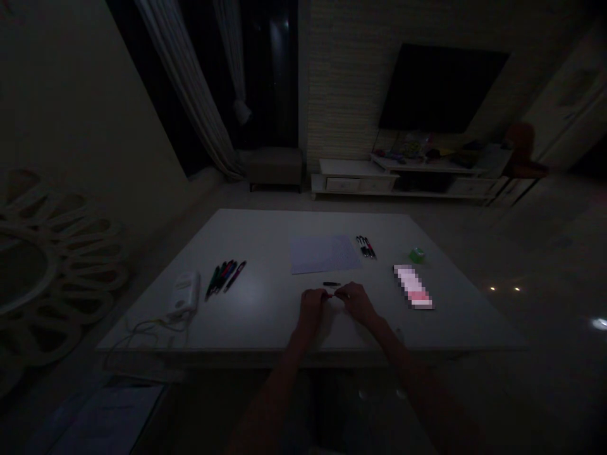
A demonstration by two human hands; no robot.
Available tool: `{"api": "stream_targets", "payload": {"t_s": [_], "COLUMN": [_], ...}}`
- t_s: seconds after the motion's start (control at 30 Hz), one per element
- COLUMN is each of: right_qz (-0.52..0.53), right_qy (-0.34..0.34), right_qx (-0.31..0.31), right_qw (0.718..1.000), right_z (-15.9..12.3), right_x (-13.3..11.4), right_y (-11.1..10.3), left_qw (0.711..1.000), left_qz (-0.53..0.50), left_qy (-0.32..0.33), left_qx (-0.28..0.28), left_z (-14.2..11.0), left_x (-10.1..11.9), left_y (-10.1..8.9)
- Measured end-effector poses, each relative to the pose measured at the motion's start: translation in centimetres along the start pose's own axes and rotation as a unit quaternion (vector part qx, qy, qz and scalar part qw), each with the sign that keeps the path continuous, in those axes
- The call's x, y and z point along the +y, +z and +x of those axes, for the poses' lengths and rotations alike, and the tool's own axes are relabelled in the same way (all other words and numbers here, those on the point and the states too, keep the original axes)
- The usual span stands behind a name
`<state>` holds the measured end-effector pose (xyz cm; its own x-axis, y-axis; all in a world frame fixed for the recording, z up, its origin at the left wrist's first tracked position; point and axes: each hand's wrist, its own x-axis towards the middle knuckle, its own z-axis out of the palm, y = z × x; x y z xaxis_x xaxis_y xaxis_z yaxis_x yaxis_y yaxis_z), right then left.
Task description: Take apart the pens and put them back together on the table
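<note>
My left hand (313, 308) and my right hand (355, 302) meet near the front middle of a white table (265, 322), their fingertips pinching a small reddish object (327, 295). It is too small and dark to identify. A short black pen part (332, 284) lies just beyond my fingers. Farther back is a sheet of paper (325, 254), with a few pens (366, 246) to its right. Several more pens (225, 278) lie to my left. A blurred pink and white packet (412, 286) and a green roll (416, 254) sit to my right.
A white power adapter (184, 294) with a thin cable sits at the table's left edge. Beyond the table stand a low white TV cabinet (403, 177) under a wall-mounted TV (443, 88) and a dark stool (275, 167). The room is dim.
</note>
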<state>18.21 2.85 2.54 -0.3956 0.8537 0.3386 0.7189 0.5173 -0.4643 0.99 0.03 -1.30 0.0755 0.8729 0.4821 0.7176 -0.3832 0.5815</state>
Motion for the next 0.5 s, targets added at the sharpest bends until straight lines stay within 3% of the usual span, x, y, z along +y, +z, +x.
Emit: {"api": "stream_targets", "payload": {"t_s": [0.1,0.33,0.5], "right_qz": [0.019,0.046,0.039], "right_qy": [-0.001,0.032,0.036], "right_qx": [0.007,0.111,0.105], "right_qw": [1.0,0.992,0.993], "right_z": [0.4,-0.5,-0.6], "right_x": [-0.4,1.4,1.4], "right_y": [0.3,-0.3,-0.5], "left_qw": [1.0,0.991,0.991], "left_qz": [0.006,-0.059,-0.065], "left_qy": [0.012,-0.092,-0.102], "left_qx": [-0.001,0.074,0.057], "left_z": [-0.1,0.0,0.2], "left_x": [0.0,-0.3,0.1], "left_y": [0.0,-0.5,-0.8]}}
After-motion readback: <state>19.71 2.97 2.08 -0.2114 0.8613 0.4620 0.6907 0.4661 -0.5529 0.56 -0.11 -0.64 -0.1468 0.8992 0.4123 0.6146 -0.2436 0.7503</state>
